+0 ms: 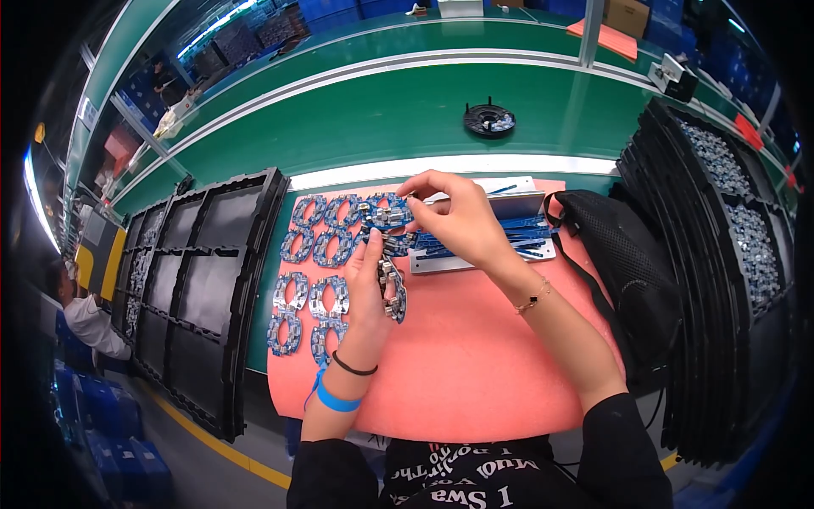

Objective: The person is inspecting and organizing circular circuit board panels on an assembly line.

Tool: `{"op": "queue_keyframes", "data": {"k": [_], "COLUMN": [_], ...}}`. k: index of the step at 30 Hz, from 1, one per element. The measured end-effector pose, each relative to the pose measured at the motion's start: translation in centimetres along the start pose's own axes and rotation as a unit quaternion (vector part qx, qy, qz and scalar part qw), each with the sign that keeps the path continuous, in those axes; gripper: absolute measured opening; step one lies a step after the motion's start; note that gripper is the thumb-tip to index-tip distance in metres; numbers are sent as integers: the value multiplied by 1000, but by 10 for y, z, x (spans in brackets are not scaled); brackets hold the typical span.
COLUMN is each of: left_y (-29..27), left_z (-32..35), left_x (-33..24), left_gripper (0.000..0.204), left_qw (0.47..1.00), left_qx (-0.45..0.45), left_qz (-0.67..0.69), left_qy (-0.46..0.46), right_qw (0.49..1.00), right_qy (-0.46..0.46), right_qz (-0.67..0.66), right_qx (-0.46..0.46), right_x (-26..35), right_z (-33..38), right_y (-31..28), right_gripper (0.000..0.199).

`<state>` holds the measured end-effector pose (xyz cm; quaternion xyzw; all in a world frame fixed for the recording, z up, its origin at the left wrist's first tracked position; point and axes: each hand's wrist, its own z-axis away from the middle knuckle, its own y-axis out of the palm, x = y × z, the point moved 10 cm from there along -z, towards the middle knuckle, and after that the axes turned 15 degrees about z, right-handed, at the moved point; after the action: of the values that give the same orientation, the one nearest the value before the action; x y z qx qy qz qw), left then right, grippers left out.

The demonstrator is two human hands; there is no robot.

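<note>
My left hand point(366, 276) is closed around a blue ring-shaped circuit board panel point(393, 293) with metal components, held upright above the pink foam mat point(458, 356). My right hand point(458, 216) pinches the upper part of the blue boards point(388, 216) between thumb and fingers. The fingers hide where one board ends and another begins. Left of my hands, several ring-shaped circuit boards point(330, 297) lie in rows on the mat. Beyond and under my right hand sits a silver metal fixture point(517, 204), with thin blue board strips point(530, 233) heaped by it.
Black trays point(199, 280) with compartments stand at the left; stacked black trays point(729, 220) holding small parts rise at the right. A black mesh bag point(615, 271) overlaps the mat's right edge. On the green conveyor point(356, 114) rests a round black holder point(489, 120). A person point(89, 318) is at far left.
</note>
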<state>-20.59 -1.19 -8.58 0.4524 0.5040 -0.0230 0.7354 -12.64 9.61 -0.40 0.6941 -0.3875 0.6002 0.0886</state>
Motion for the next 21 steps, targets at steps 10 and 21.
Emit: {"op": "queue_keyframes", "data": {"k": [10, 21], "left_y": [-3, 12], "left_z": [1, 5], "left_x": [-4, 2], "left_gripper": [19, 13], "left_qw": [999, 994], "left_qx": [-14, 62], "left_qz": [28, -86], "left_qy": [18, -19], "right_qw": [994, 966], "right_qy": [-70, -148], "right_qz": [86, 211], "right_qx": [-21, 11], "right_x": [11, 25], "right_z": [3, 0], "right_y": [0, -6], "right_gripper": [14, 25]}}
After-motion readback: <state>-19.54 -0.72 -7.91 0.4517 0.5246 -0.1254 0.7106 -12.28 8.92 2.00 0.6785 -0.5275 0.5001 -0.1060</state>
